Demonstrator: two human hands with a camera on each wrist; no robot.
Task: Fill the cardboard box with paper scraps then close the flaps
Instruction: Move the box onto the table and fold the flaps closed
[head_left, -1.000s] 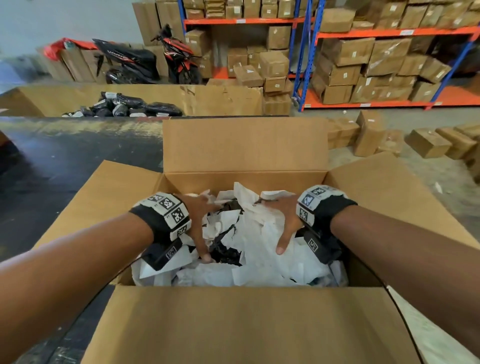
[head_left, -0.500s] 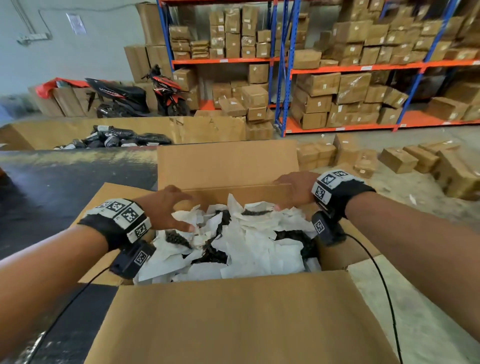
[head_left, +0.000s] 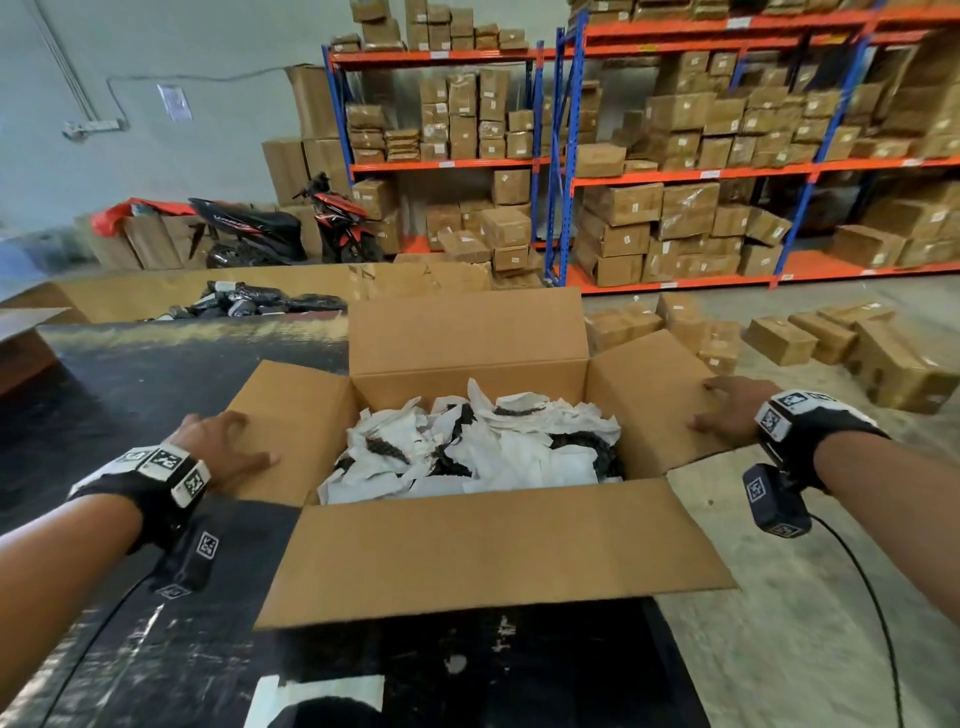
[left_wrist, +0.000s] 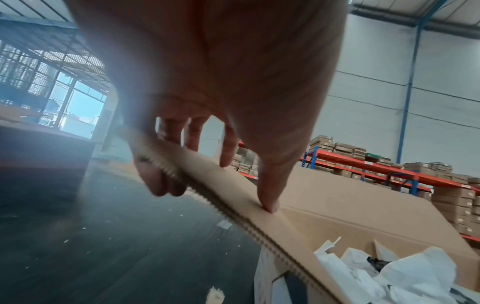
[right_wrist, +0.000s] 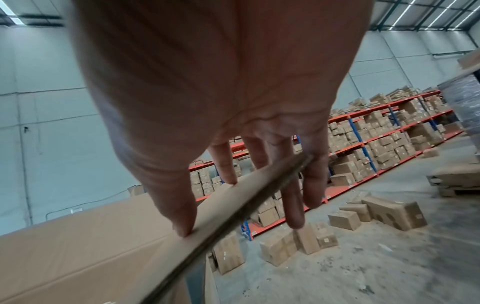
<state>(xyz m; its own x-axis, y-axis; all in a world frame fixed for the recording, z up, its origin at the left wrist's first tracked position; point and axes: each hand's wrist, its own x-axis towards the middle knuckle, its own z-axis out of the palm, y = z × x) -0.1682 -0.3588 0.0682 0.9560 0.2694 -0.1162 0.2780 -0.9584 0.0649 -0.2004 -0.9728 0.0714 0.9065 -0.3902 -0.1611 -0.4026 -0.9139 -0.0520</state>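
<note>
- Open brown corrugated cardboard box (head_left: 467, 540): stands on a dark glossy table top (head_left: 156, 395), near its right edge; all four flaps folded outward, none yet closed.
- Crumpled white paper scraps with black patches (head_left: 478, 447): heaped inside the box up to about the rim; filling looks done, judged from the level.
- Left hand (head_left: 218, 447): at the outer edge of the left side flap (head_left: 291, 415); thumb (left_wrist: 267, 197) pressed on the upper face, fingers (left_wrist: 161, 183) curled under the corrugated edge; a pinch on the flap, presumably to swing it inward.
- Right hand (head_left: 732, 405): on the outer edge of the right side flap (head_left: 649, 405); thumb (right_wrist: 182, 218) and forefinger on the upper face, the other fingers (right_wrist: 293, 205) hanging almost straight past the edge; whether they press its underside cannot be told.
- Likely step: both side flaps gripped at once so they fold over the scraps together; long flaps to follow.
- Table top: scuffed, with white flecks and a torn paper piece (head_left: 311, 696) at the near edge.
- Room: warehouse; orange-and-blue steel shelving (head_left: 675, 171) stacked with brown cartons; loose cartons on the grey concrete floor (head_left: 810, 597); a black-and-red motor scooter (head_left: 291, 228) against the pale wall.
</note>
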